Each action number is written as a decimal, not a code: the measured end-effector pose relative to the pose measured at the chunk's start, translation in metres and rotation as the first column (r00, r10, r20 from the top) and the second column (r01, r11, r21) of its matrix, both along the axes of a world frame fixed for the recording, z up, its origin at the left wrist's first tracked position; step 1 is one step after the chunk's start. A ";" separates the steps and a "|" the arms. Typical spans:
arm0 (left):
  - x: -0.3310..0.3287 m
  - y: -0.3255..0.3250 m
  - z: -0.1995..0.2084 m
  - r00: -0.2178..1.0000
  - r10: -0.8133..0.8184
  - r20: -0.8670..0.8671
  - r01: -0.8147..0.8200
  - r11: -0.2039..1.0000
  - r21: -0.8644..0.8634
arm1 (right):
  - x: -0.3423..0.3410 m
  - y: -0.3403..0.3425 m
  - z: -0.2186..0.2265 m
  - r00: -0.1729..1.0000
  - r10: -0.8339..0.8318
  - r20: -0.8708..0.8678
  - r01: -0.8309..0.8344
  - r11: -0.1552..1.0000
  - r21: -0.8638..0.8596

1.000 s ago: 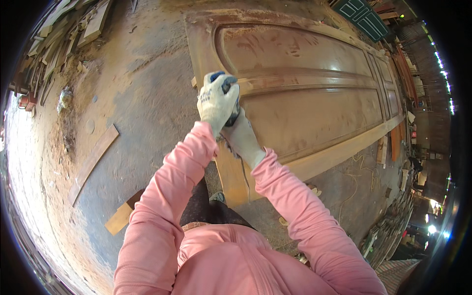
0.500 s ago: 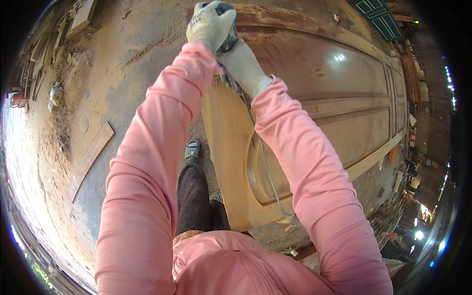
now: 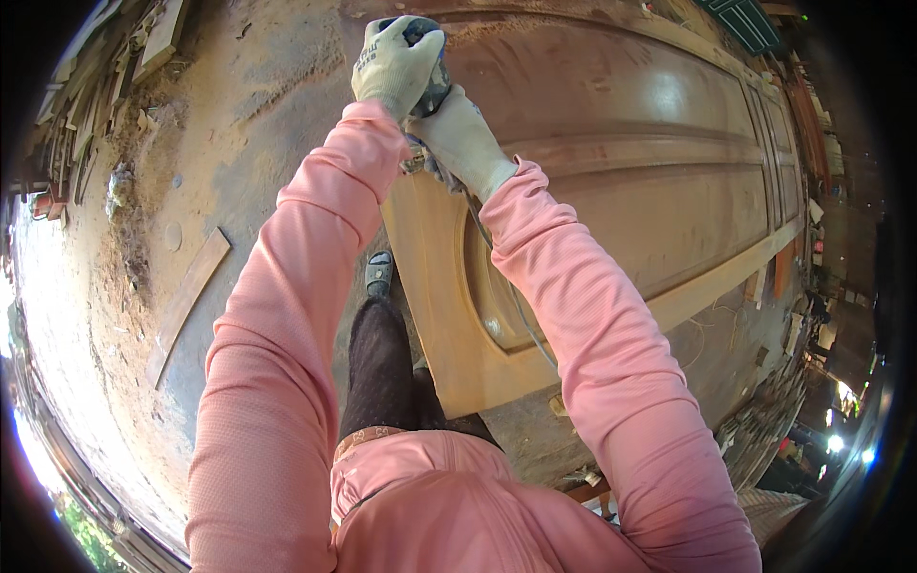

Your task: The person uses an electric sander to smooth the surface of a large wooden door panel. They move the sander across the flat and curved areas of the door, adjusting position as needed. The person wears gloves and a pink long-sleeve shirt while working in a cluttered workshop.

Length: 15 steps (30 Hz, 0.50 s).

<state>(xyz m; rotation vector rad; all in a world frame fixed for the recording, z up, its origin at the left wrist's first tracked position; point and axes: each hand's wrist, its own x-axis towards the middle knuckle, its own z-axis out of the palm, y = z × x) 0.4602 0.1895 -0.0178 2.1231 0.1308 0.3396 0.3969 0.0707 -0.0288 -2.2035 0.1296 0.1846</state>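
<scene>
Both my hands wear pale work gloves and are closed round a dark corded power sander [image 3: 437,93] at the left end of a large wooden panel door [image 3: 468,358]. My left hand [image 3: 394,65] grips the top of the sander at its far end. Just behind it, my right hand [image 3: 463,138] wraps round the tool's body. A grey cord [image 3: 521,310] runs from under my right wrist along the door towards me. The sander's underside is hidden by my gloves. Reddish dust lies along the door's far edge.
A loose plank [image 3: 189,307] lies on the dusty ground to my left. Stacked timber [image 3: 158,43] stands at the far left. A dark green panelled piece [image 3: 743,24] is at the far right. My sandalled foot [image 3: 379,274] is beside the door's left end.
My hands and the sander have come slightly nearer to me and a little to the left, both hands keeping their grip. The view of the door has shifted.
</scene>
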 end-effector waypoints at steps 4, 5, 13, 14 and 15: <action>-0.052 -0.016 0.002 1.000 -0.010 -0.018 0.009 1.000 -0.026 | -0.053 -0.014 0.006 0.999 -0.017 -0.034 0.019 0.999 0.035; -0.064 -0.021 0.004 1.000 -0.011 -0.014 0.011 1.000 -0.028 | -0.065 -0.019 0.007 0.999 -0.025 -0.023 0.025 0.999 0.036; -0.102 -0.049 0.010 0.988 -0.100 -0.114 0.097 0.995 -0.028 | -0.103 -0.049 0.007 0.993 -0.017 -0.118 0.024 0.998 0.055; -0.096 -0.050 0.008 0.992 -0.108 -0.071 0.106 0.994 -0.040 | -0.097 -0.049 0.005 0.994 -0.019 -0.110 0.025 0.998 0.056; -0.087 -0.049 0.006 0.992 -0.123 -0.032 0.121 0.991 -0.051 | -0.090 -0.050 0.003 0.995 -0.020 -0.102 0.026 0.998 0.057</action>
